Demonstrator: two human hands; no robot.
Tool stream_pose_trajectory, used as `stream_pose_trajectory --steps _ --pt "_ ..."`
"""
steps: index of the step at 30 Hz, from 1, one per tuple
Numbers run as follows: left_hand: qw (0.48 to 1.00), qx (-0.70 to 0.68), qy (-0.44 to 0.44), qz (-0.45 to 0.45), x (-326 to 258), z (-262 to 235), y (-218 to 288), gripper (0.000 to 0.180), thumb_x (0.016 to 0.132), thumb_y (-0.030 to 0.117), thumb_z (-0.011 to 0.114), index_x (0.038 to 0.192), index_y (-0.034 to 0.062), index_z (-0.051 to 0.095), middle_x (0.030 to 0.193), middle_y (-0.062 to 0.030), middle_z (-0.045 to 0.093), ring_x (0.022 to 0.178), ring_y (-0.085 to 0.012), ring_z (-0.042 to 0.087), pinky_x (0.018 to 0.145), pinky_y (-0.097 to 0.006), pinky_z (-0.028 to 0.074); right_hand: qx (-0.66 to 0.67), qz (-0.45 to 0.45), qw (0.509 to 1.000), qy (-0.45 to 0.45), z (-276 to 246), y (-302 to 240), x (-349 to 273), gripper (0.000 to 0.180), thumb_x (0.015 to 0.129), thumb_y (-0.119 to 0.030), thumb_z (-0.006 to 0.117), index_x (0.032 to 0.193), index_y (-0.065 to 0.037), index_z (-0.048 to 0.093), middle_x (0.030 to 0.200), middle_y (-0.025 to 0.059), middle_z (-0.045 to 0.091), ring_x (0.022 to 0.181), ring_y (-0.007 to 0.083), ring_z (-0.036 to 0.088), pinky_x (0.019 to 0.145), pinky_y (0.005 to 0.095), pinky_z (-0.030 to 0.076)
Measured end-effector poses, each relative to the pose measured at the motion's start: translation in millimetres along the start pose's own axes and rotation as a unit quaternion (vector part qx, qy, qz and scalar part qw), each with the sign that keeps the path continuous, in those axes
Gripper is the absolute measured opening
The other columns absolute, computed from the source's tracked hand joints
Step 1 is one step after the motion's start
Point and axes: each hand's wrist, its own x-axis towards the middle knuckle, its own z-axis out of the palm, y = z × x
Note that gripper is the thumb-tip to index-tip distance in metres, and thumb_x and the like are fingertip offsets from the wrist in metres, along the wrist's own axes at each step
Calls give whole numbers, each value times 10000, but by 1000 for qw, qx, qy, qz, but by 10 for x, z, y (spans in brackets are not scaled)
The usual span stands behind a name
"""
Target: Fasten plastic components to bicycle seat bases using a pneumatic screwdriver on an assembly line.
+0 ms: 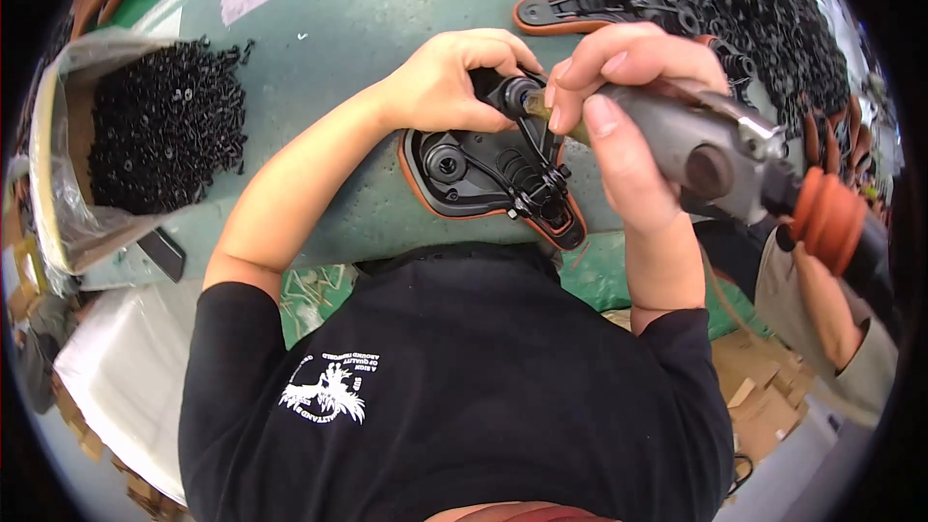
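Observation:
An upturned bicycle saddle (474,179), black underneath with an orange-brown rim, lies on the green table in front of me. My left hand (459,82) is closed round its far side, thumb and fingers at a round black fitting (514,95). In my right hand (633,106) is a grey metal power screwdriver (710,150) with an orange coil at its back end. The driver's nose (539,103) meets that fitting, and the contact point itself is partly hidden by my fingers. A second round black fitting (446,164) shows at the saddle's left side.
To the left, a plastic-lined box (58,150) holds a heap of small black screws (169,126). A dark flat object (161,253) lies beside it. At the far right are another saddle (561,12) and a big pile of black parts (764,19). Another person's arm (826,309) is at right.

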Motion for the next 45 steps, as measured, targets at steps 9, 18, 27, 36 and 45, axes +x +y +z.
stream_pose_trajectory --steps 9,18,27,36,45 --pt "999 -29 -12 -14 -27 -37 -77 353 684 119 894 900 14 636 1151 -91 730 1053 -245 686 917 -365 543 -36 29 999 -26 109 245 84 213 926 65 614 1076 -37 504 899 163 650 729 221 645 804 457 584" --pt "995 74 69 -10 -330 -333 189 340 654 138 876 919 19 699 1107 -140 759 1026 -290 731 938 -394 574 35 -60 994 89 49 -281 -55 332 951 -65 551 1278 -48 503 1421 353 515 737 192 626 741 411 526" --pt "694 443 563 -67 -443 -2802 -42 503 825 382 871 1091 -21 734 978 -121 760 877 -271 724 819 -371 575 75 242 903 346 -477 44 -416 297 834 98 594 1115 1 575 1457 307 553 665 220 680 635 369 579" --pt "708 537 151 -434 -1618 -1539 419 313 839 234 828 994 20 659 1073 -184 682 985 -412 687 855 -497 570 131 266 895 332 -477 813 -284 249 850 67 580 1081 -24 572 1443 272 541 626 216 674 643 397 614" --pt "767 535 231 -268 -1924 -1448 176 86 862 66 738 941 56 708 987 -118 661 981 -350 652 868 -455 549 208 369 895 137 -140 572 -451 271 763 67 638 1002 -13 536 1321 244 633 568 263 652 541 384 553"
